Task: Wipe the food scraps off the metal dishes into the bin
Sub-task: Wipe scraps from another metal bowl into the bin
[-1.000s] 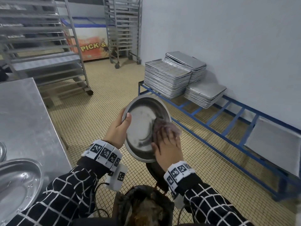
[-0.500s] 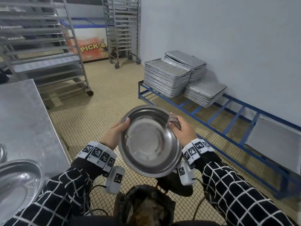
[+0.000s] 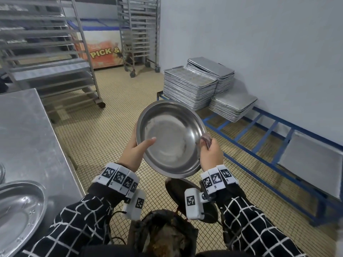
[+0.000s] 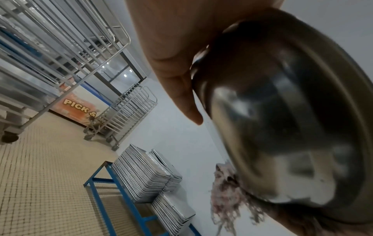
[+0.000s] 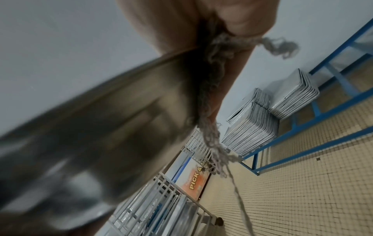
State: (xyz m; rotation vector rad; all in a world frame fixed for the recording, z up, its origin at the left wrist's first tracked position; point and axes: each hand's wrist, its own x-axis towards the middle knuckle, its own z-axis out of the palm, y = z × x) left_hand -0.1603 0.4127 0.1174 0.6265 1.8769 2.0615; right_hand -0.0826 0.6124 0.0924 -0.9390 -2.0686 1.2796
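Tiled floor (image 3: 118, 127) and wheeled racks (image 3: 46, 52) fill the background, with baking trays (image 3: 189, 86) stacked on a blue frame (image 3: 259, 130) along the wall. A round metal dish (image 3: 170, 138) is held tilted above the bin (image 3: 163, 230), gripped at its left rim by the left hand (image 3: 135, 153), thumb inside. Its right rim is pinched, together with a frayed rag (image 3: 205, 140), by the right hand (image 3: 210, 154). The hands are set apart, each clamped on the dish. Little residue is seen inside. A slip is judged possible if the greasy rim is loosened; scraps could be flung past the bin, and loose rag threads may be caught. Another dish (image 3: 18, 216) waits on the bench (image 3: 24, 130).
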